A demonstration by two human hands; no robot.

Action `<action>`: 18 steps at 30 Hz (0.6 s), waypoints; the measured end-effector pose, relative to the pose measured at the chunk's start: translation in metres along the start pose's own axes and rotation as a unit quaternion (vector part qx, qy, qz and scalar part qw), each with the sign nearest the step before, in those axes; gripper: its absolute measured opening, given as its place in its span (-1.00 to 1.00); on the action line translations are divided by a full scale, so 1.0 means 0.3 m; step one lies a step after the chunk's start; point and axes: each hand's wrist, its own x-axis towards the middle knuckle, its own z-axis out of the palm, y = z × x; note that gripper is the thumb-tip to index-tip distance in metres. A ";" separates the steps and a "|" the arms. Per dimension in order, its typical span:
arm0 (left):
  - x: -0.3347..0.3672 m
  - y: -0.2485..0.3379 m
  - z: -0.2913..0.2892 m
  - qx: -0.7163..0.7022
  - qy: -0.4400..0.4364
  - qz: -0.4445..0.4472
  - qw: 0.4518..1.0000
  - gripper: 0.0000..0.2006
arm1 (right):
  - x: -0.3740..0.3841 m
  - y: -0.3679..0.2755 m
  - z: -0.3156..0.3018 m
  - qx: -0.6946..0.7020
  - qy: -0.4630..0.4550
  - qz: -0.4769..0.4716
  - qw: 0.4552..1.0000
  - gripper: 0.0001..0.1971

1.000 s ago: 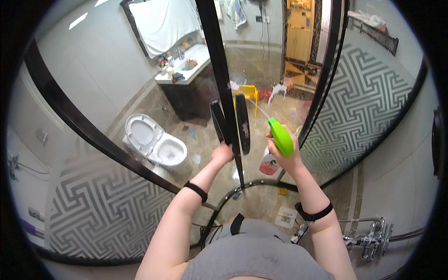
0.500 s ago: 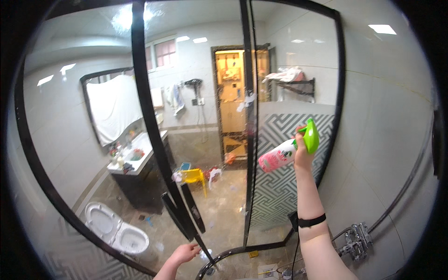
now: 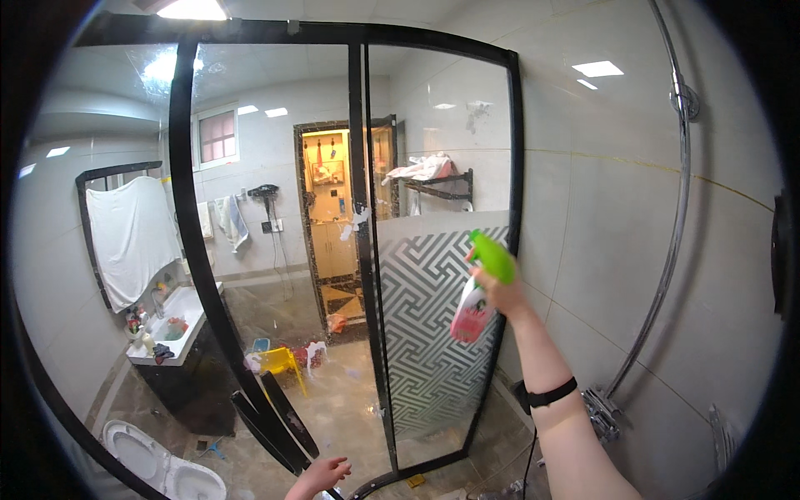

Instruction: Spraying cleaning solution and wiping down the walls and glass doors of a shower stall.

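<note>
Spray btl (image 3: 471,315) tipped more upright — R hand (image 3: 502,290) grip clenched round it, L hand (image 3: 319,477) loose.

right grip (image 3: 502,292): on spray bottle (image 3: 472,318) | left grip (image 3: 322,475): near black handle (image 3: 289,415)

The left hand (image 3: 321,477) shows at the lower edge, its forearm cut off; whether its fingertips touch the black door frame (image 3: 215,308) cannot be determined. The right hand (image 3: 500,293) is blurred and covers the neck of the spray bottle (image 3: 469,315), whose label print is indistinct. The right forearm partly hides the shower mixer (image 3: 602,417). The toilet (image 3: 140,450) is cropped below. A white cloth (image 3: 132,237) conceals most of the mirror (image 3: 125,177).
</note>
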 end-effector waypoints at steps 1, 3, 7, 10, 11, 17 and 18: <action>0.021 -0.008 0.010 -0.002 -0.004 -0.003 1.000 -0.53 | -0.040 -0.007 0.022 -0.012 -0.056 0.058 0.997 -0.68; 0.071 -0.030 0.032 -0.008 -0.020 0.047 0.999 -0.51 | -0.136 0.089 0.048 0.016 -0.108 0.115 0.987 -0.72; 0.091 0.019 0.049 -0.032 -0.044 0.073 0.996 -0.52 | -0.372 0.333 0.001 0.034 0.174 0.207 0.962 -0.78; 0.101 0.004 0.060 -0.033 -0.060 0.060 0.996 -0.50 | -0.569 0.350 0.010 -0.019 0.185 0.195 0.963 -0.73; 0.098 -0.054 0.068 -0.037 -0.059 0.057 0.996 -0.51 | -0.628 0.306 0.039 -0.095 0.099 0.199 0.970 -0.72; 0.122 -0.153 0.064 0.015 -0.055 0.029 0.998 -0.54 | -1.027 0.363 0.088 -0.046 -0.040 0.295 0.954 -0.82; 0.131 -0.160 0.066 0.003 -0.061 0.035 0.998 -0.54 | -1.085 0.398 0.054 -0.049 0.046 0.342 0.937 -0.83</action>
